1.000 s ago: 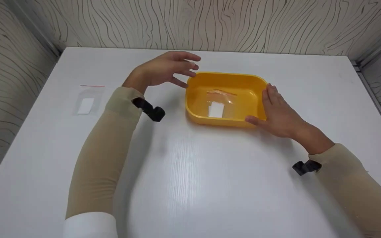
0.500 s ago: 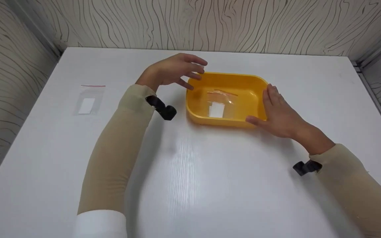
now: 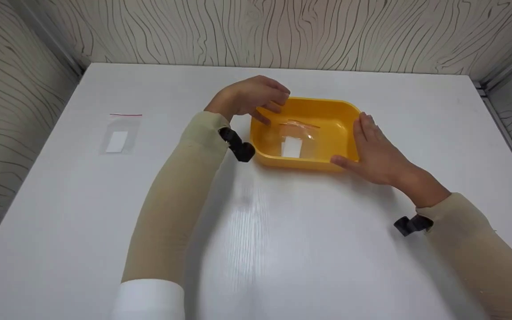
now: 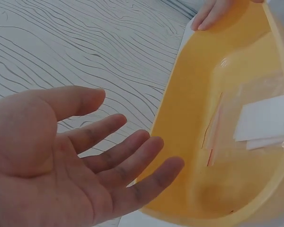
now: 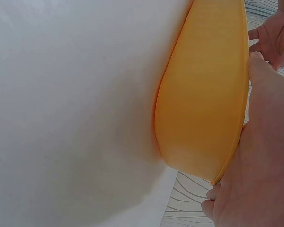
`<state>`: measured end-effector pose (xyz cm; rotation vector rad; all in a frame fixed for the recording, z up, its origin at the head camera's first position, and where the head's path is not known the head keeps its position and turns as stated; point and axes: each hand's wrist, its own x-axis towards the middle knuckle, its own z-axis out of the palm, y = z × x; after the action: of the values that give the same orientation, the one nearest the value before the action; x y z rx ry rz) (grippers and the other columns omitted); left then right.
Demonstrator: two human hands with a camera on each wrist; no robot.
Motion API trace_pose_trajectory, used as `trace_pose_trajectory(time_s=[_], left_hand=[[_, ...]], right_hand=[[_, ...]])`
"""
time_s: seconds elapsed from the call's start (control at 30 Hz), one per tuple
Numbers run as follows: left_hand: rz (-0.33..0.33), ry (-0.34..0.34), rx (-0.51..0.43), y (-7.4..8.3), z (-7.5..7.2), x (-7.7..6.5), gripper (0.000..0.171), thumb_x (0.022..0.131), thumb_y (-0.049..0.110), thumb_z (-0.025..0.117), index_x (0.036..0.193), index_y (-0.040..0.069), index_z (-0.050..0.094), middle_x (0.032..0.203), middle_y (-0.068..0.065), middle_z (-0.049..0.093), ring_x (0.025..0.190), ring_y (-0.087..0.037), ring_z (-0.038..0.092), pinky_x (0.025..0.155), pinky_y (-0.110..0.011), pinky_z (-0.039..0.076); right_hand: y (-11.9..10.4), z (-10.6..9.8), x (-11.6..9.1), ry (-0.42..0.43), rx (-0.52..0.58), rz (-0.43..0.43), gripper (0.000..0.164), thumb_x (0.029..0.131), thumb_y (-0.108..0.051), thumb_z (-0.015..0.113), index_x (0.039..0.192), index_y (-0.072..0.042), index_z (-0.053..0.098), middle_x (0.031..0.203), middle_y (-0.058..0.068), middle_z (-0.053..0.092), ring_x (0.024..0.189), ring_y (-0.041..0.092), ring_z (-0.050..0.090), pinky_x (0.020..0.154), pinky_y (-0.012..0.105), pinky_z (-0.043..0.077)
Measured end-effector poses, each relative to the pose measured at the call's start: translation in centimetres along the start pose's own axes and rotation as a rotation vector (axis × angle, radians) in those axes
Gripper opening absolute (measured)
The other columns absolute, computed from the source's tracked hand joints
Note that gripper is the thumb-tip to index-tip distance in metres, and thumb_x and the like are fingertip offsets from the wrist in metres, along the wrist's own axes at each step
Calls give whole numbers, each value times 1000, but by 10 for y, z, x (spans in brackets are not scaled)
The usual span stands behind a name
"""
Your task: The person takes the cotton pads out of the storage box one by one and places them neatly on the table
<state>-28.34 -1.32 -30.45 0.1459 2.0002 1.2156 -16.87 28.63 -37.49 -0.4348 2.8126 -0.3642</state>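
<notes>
Basin (image 3: 334, 135), left hand (image 3: 256, 96) splayed, right hand (image 3: 378, 155) touching it

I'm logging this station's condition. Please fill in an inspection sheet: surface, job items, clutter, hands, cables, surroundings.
Surface: glossy white tabletop.
Job items: yellow rounded-rectangular plastic tub holding apparently two overlapping clear plastic bags with red strips and white rectangular inserts; another clear plastic bag lies left of it.
Clutter: nothing seen.
Hands: left hand over the tub's far left corner, holding nothing; right hand touches its right end.
Cables: nothing seen.
Surroundings: cream wall panels with dark wavy lines.
</notes>
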Motion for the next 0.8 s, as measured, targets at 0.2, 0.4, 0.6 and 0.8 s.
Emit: trace_pose_trajectory(time_s=[0.2,0.4,0.6,0.8], left_hand=[[-31,16,20,1,7,7,47,105,26,56,150,16,50,147,-4,54,127,-17,56,95,-35,56],[-81,37,-8,0,13,13,45,105,25,57,148,14,52,144,-5,55,126,-20,56,95,-36,56],[-144,49,-7,2,21,16,42,104,28,58,144,14,54,142,-5,55,127,-21,57,93,-36,57],[-199,46,53,3,29,20,46,104,32,58,145,13,50,140,-6,55,125,-21,58,90,-35,58]], right_hand=[[0,0,0,-2,-11,6,118,94,-74,46,156,9,-11,165,27,-18,153,42,-11,123,57,6],[0,0,1,-15,-11,14,119,94,-75,45,155,9,-12,165,26,-20,153,42,-13,122,58,5],[1,1,1,-16,-9,15,119,94,-75,45,155,8,-13,165,25,-20,153,40,-14,123,57,5],[1,1,1,-13,-1,11,118,94,-74,46,155,8,-12,165,25,-20,153,41,-14,123,57,5]])
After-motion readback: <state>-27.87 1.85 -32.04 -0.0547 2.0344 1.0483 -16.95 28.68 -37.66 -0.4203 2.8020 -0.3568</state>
